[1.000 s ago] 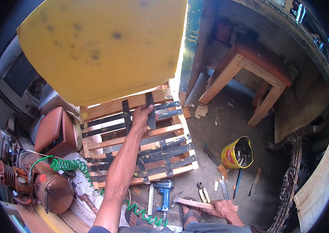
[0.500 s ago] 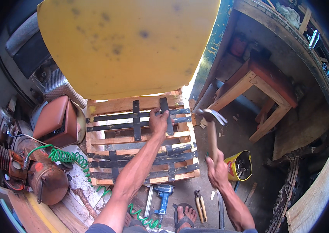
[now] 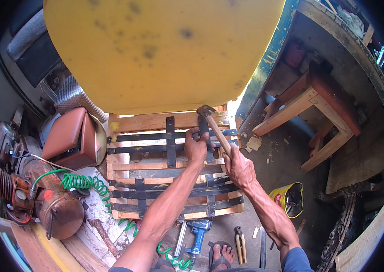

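In front of me lies a slatted wooden frame crossed by black webbing straps. My left hand is closed on a short upright black strap at the frame's far right, pinching it below its upper end. My right hand grips the wooden handle of a claw hammer. The hammer's head is at the strap's upper end, over the far wooden rail; whether it touches is unclear. A second short upright strap is woven through the cross straps left of my left hand.
Yellow foam rises beyond the frame. A rusty air compressor with a green coiled hose stands left, near a brown padded seat. By my feet lie a blue staple gun and pincers. A yellow bucket sits right.
The hammer has swung from right of the frame, leftward and inward, to the strap's upper end. My left hand stays on the strap. The whole view has shifted slightly.
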Demonstrator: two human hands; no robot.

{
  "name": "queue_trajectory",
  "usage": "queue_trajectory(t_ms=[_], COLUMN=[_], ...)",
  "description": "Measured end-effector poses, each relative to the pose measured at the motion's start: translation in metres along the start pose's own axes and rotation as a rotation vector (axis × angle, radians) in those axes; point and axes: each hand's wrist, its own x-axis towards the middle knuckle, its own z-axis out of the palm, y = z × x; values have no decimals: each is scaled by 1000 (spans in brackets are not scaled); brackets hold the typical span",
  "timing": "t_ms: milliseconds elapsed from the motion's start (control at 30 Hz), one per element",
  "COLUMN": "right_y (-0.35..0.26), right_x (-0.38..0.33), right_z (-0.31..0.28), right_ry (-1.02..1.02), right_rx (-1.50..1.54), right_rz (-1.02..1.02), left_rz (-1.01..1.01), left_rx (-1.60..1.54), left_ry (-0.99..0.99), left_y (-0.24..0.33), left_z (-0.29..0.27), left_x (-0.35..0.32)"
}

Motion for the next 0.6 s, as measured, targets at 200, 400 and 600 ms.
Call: queue_trajectory(t_ms=[200, 400, 600], right_y=[15, -1, 6], right_x=[4, -1, -2], right_z=[-6, -7, 5], right_ry=[-194, -171, -132], right_rx=[-205, -122, -102], right_rz=[98, 97, 98], left_rz=[-27, -2, -22], left_rx=[-5, 7, 14], left_ry=[-11, 1, 41], left_y=[4, -3, 0], left_z=[8, 4, 13], left_x=[-5, 1, -7])
